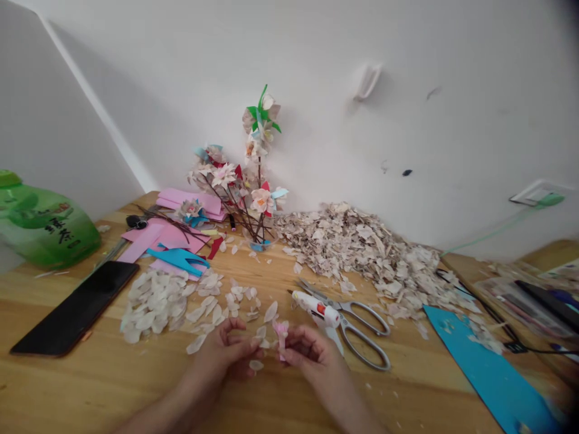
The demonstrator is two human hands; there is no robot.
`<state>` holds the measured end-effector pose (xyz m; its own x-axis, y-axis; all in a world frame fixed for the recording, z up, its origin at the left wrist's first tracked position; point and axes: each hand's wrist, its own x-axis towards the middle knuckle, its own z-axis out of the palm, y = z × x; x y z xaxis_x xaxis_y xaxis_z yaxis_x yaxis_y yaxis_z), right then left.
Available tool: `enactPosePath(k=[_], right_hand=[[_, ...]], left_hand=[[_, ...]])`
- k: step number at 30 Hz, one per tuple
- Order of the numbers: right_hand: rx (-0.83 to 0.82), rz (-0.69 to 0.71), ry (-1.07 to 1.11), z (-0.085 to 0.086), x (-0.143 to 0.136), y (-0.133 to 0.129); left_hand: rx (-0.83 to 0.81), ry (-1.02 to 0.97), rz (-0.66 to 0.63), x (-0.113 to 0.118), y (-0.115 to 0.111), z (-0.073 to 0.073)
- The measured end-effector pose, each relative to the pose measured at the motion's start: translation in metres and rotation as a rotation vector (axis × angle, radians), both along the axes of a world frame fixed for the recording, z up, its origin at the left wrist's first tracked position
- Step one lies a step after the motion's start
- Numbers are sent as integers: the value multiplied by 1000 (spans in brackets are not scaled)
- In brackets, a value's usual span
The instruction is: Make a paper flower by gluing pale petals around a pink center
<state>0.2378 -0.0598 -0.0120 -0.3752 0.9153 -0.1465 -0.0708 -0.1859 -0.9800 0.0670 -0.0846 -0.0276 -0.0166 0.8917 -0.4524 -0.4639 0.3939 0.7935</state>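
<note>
Near the table's front, my left hand (233,348) pinches a pale, translucent petal (261,335) between thumb and fingers. My right hand (311,349) is closed on a small pink paper flower piece (281,333), held upright just right of the petal. The two held things are close together; whether they touch I cannot tell. Beyond my left hand lie loose petals (210,304) and a heap of whitish petals (154,304). A white glue gun (316,308) rests beside my right hand, partly over grey-handled scissors (368,337).
Finished flowers on twigs (257,199) stand against the wall, left of a large pile of dry petals (357,241). At left are a phone (75,310), a green bottle (49,223), and pink paper (181,232). Blue paper (488,374) lies at right, near a black cable (511,337).
</note>
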Motion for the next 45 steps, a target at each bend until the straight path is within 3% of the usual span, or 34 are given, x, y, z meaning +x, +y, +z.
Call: enactPosePath(k=[7, 19, 31, 40, 45], right_hand=[[-30, -18, -45, -4, -5, -3], [128, -77, -197, -3, -9, -7], [247, -89, -274, -8, -11, -9], [230, -98, -233, -6, -13, -9], [130, -112, -167, -4, -11, -7]], left_hand=[[-165, -105, -33, -6, -1, 5], [-237, -151, -8, -8, -2, 8], [-249, -207, 5, -8, -1, 6], [-262, -241, 4, -8, -1, 7], [-156, -302, -8, -9, -5, 14]])
